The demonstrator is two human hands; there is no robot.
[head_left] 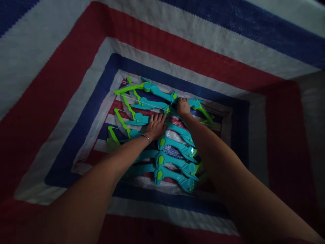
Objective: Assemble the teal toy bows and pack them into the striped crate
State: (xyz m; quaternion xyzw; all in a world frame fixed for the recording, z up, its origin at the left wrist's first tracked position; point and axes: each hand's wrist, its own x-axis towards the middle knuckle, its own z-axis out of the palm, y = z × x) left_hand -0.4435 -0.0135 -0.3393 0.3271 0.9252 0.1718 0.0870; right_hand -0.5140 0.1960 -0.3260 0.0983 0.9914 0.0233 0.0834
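Several turquoise toy bows (175,162) with lime-green tips and thin strings lie side by side in a row, overlapping, on the bottom of a striped woven bag (162,28). My left hand (156,126), with a thin bracelet at its wrist, lies flat over the bows left of their middle grips, fingers stretched out. Farther in, my right hand (183,106) is curled over the middle of the farthest toy bow (158,90), just right of its green grip piece. My fingers there hide the part of the bow beneath them.
Tall fabric walls in red, white and blue stripes surround the bows on all sides. Clear plastic wrap (88,144) shows along the left edge of the bottom. The right side and near corners are dark.
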